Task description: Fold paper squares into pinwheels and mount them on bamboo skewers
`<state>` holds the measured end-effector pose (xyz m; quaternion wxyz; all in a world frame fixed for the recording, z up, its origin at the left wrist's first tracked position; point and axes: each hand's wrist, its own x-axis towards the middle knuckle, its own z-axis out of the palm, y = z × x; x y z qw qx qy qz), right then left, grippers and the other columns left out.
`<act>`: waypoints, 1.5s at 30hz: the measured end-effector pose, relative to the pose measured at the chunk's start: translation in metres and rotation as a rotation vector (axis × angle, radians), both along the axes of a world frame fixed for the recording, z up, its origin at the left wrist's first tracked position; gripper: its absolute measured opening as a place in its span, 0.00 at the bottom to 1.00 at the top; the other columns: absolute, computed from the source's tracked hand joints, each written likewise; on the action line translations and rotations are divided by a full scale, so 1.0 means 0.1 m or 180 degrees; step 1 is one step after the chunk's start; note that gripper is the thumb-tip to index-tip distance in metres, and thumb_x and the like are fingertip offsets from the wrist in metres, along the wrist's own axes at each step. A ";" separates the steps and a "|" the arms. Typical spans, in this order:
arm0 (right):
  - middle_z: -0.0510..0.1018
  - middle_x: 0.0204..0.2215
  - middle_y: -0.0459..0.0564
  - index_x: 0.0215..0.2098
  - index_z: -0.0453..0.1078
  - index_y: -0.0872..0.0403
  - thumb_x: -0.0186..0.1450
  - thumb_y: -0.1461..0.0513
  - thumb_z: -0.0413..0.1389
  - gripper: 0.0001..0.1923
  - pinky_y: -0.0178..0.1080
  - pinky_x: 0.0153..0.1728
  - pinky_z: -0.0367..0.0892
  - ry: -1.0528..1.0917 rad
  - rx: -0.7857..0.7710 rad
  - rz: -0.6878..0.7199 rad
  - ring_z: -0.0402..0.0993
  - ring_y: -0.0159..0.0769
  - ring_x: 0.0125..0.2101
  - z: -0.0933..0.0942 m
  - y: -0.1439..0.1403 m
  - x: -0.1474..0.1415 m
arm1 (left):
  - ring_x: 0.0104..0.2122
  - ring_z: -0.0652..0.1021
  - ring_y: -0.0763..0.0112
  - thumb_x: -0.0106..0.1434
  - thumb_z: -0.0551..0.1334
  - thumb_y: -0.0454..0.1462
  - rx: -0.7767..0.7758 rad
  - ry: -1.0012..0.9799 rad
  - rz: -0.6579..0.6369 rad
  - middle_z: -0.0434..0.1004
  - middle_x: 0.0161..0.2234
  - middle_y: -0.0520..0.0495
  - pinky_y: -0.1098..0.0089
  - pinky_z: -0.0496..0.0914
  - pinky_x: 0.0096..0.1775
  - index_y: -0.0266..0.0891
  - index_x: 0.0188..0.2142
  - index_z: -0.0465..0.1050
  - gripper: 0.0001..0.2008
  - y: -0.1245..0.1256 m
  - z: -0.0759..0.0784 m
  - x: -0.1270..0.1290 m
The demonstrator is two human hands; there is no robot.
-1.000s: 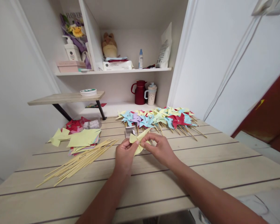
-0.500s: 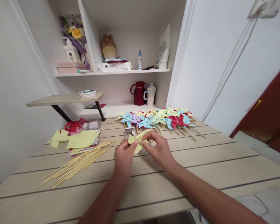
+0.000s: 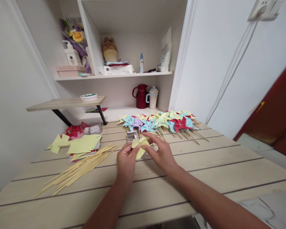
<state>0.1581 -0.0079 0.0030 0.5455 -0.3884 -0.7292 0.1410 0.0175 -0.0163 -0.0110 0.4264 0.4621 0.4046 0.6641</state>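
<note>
Pale wooden worktop [image 3: 205, 165], frame centre: I see the left hand [image 3: 125, 159] and right hand [image 3: 162, 155] meeting on a yellow paper pinwheel [image 3: 140, 146]. Both sets of fingers pinch its folds, seemingly near the hub. Bamboo skewers [image 3: 78, 168] lie lower left, nearer the left hand.

Matt yellow paper pinwheel [image 3: 140, 147], pale wooden skewers [image 3: 78, 168], smooth wood-grain laminate table [image 3: 205, 165], glossy red jug [image 3: 141, 96].
</note>
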 end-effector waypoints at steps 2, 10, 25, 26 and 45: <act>0.79 0.49 0.49 0.54 0.70 0.45 0.65 0.63 0.58 0.19 0.43 0.45 0.69 0.0041 -0.0004 0.0009 0.75 0.38 0.37 0.01 -0.01 0.00 | 0.38 0.77 0.65 0.54 0.70 0.40 0.0050 0.0060 0.0017 0.79 0.35 0.47 0.70 0.70 0.41 0.39 0.33 0.82 0.09 0.01 0.00 0.00; 0.79 0.45 0.48 0.53 0.69 0.47 0.65 0.63 0.58 0.18 0.41 0.44 0.69 0.0177 -0.0034 0.0103 0.75 0.37 0.37 0.02 -0.01 -0.01 | 0.36 0.77 0.65 0.53 0.71 0.41 0.0105 0.0156 -0.0047 0.80 0.34 0.47 0.69 0.71 0.40 0.39 0.35 0.82 0.11 -0.01 0.03 0.01; 0.79 0.41 0.48 0.50 0.70 0.47 0.64 0.63 0.57 0.16 0.40 0.42 0.69 0.0290 -0.0058 0.0150 0.74 0.37 0.37 -0.01 0.01 -0.05 | 0.35 0.78 0.64 0.55 0.69 0.38 0.0624 0.0744 0.0361 0.81 0.32 0.47 0.67 0.71 0.41 0.44 0.32 0.84 0.05 -0.03 0.09 -0.01; 0.79 0.41 0.48 0.50 0.70 0.47 0.64 0.64 0.57 0.15 0.40 0.41 0.69 0.0299 -0.0057 0.0139 0.74 0.37 0.36 0.00 0.01 -0.06 | 0.35 0.78 0.64 0.55 0.69 0.38 0.0662 0.0771 0.0398 0.81 0.32 0.47 0.67 0.71 0.40 0.44 0.32 0.84 0.05 -0.02 0.07 -0.01; 0.76 0.28 0.44 0.66 0.52 0.51 0.69 0.57 0.51 0.28 0.40 0.36 0.66 0.0637 -0.0654 0.0616 0.73 0.36 0.31 0.01 0.00 -0.02 | 0.30 0.77 0.68 0.55 0.69 0.44 0.0068 0.0299 0.0162 0.82 0.38 0.45 0.72 0.71 0.26 0.41 0.44 0.81 0.18 0.01 0.07 -0.03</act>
